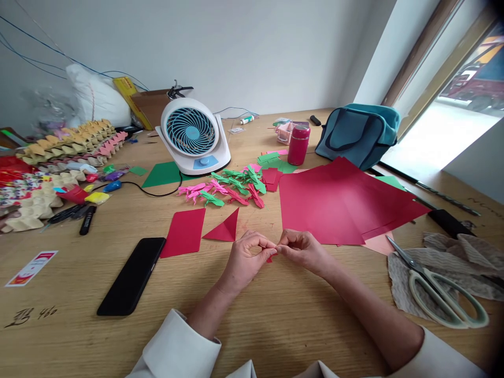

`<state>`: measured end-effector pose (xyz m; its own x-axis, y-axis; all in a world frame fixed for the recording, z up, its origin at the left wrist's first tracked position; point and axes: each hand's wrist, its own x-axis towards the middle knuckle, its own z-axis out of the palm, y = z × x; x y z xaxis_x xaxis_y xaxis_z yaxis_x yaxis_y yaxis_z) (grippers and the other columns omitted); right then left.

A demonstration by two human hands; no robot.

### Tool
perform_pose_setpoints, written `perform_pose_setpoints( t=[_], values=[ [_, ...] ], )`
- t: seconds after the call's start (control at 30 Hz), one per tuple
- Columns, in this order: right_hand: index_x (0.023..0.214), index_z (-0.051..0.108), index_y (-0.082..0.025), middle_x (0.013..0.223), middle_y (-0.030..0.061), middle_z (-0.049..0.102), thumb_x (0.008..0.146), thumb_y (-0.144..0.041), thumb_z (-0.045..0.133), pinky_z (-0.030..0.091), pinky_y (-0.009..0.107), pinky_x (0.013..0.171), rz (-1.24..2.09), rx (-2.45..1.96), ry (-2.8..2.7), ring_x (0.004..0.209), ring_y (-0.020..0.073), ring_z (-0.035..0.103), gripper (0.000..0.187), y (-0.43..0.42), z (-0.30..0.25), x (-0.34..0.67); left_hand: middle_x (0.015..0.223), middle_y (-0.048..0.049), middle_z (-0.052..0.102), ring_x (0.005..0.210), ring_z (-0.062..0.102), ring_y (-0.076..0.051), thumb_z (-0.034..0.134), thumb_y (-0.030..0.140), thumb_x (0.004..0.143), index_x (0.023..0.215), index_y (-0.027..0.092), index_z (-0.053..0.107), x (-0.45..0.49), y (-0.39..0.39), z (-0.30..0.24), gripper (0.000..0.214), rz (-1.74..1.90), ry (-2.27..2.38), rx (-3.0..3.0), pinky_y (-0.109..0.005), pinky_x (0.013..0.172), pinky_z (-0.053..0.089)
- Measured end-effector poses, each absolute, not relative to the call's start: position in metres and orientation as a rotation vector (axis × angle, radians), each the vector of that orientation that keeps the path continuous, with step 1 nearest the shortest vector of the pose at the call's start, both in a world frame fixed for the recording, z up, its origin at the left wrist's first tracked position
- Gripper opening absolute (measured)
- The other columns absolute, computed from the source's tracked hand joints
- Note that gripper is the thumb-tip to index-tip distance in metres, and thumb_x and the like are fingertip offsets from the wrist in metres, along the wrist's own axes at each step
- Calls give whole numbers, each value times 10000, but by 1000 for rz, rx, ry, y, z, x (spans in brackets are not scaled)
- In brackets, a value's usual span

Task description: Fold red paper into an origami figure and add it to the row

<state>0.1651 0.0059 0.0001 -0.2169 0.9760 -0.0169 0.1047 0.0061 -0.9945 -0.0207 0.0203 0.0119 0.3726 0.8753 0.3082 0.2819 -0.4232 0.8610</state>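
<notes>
A small folded piece of red paper [270, 259] is pinched between the fingertips of my left hand [249, 258] and my right hand [302, 251], mostly hidden by them. Both hands are closed and meet just above the table. Beyond my left hand lie a red paper triangle [225, 229] and a red paper rectangle [184, 232]. Several folded paper figures in green, pink and red [236, 184] are heaped farther back. Large red paper sheets [321, 202] spread out beyond my right hand.
A black phone [132, 275] lies at left, and scissors [429, 283] rest on a grey cloth at right. Behind stand a white fan [192, 134], a red flask [298, 146] and a blue bag [356, 134]. Egg-carton trays [71, 144] with craft pieces fill the far left.
</notes>
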Motion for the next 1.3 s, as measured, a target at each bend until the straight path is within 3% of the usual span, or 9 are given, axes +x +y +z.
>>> perform_pose_setpoints(
  t=[0.2,0.43,0.67,1.3],
  values=[
    [695,651,-168,674,3,542,772,-558,693,330,273,569,1286,-1174,-1442,625,128,448,400,4,-2,160,729,-23,673,729,621,-151,707,254,815,720,164,669,-21,23,10,136,1022,999,1806,-260,717,490],
    [741,630,-173,622,-28,524,690,-604,739,294,263,554,1457,-1162,-1297,569,103,399,447,6,0,158,733,-16,672,716,614,-139,664,241,835,748,165,661,-21,24,8,116,1017,990,1710,-245,698,497],
    [744,623,-175,609,-33,497,695,-609,732,246,263,527,1474,-1197,-1315,552,99,362,450,6,-4,159,734,-29,677,744,624,-157,727,218,803,738,177,714,-19,22,10,78,1068,949,1780,-266,714,495],
    [695,608,-156,558,-64,414,636,-613,771,167,257,508,1586,-1211,-1219,516,72,280,489,4,4,161,749,-16,628,756,573,-161,662,203,882,766,180,641,-21,21,3,120,1149,993,2156,-311,775,451]
  ],
)
